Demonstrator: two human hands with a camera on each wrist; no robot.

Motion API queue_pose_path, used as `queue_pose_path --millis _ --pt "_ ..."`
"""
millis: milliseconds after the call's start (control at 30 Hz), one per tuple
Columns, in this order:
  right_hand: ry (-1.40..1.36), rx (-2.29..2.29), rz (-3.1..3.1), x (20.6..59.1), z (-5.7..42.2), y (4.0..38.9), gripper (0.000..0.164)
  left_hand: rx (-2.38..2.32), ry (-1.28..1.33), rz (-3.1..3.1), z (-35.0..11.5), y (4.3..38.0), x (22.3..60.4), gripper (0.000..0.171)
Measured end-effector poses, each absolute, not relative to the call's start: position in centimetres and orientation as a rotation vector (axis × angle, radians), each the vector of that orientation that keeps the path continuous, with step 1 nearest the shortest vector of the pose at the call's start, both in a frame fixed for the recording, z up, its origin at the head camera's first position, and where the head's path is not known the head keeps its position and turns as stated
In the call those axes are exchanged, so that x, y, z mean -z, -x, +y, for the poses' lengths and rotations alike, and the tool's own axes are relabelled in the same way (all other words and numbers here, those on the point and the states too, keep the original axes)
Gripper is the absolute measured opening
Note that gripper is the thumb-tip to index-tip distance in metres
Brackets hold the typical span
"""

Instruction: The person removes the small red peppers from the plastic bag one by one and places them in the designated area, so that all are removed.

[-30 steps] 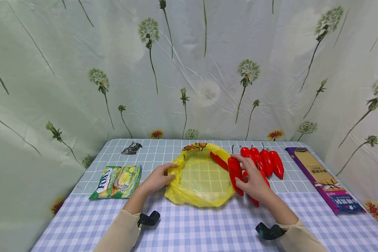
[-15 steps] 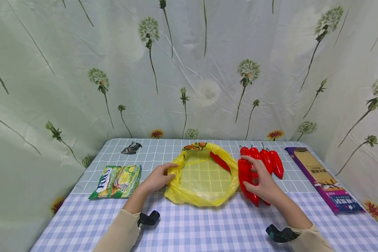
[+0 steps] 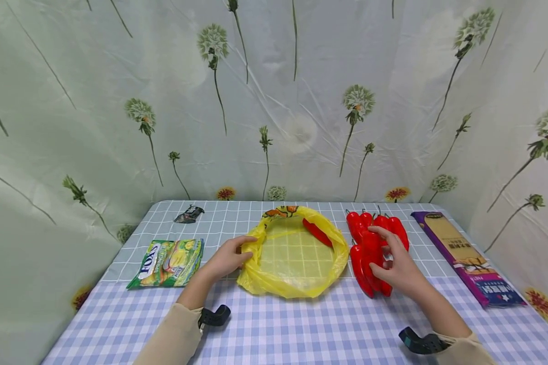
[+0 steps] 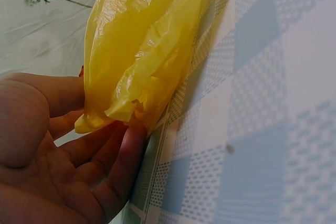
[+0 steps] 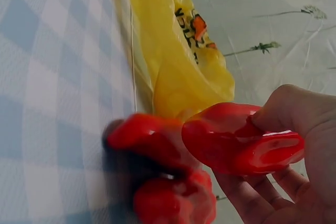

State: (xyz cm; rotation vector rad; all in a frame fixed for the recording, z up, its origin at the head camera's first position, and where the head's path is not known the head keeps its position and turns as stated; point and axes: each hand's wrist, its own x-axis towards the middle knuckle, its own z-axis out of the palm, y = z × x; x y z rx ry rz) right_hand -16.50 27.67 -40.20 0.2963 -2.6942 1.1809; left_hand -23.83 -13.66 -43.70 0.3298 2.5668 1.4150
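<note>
A yellow plastic bag [image 3: 283, 290] lies on the table with its mouth spread wide. My left hand [image 3: 228, 258] pinches its left rim, the fingers bent around the thin plastic [image 4: 142, 40]. One long red pepper [image 3: 317, 232] lies inside the bag, against its far right side. To the right of the bag, my right hand [image 3: 399, 266] holds another red pepper [image 3: 371, 253] between thumb and fingers, above a group of similar peppers. In the right wrist view, this held pepper [image 5: 226, 137] is raised off the table, and other red peppers [image 5: 173, 198] lie below it.
Several red peppers [image 3: 396, 230] lie behind my right hand. A purple and tan pasta packet [image 3: 466, 258] is at the far right. On the left are a green FOX'S candy packet [image 3: 170, 262] and a small black wrapper [image 3: 189, 214]. A floral curtain [image 3: 297, 101] hangs behind.
My right hand has moved right, away from the bag's right rim, carrying the red pepper over the others. The left hand stays on the bag's rim.
</note>
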Motion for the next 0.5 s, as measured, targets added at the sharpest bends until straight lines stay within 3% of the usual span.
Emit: queue_pose_path --millis 500 --pt "-0.16 -1.146 -2.681 41.0 30.6 16.0 0.087 -1.414 -0.323 2.57 -13.6 23.8 43.7 0.041"
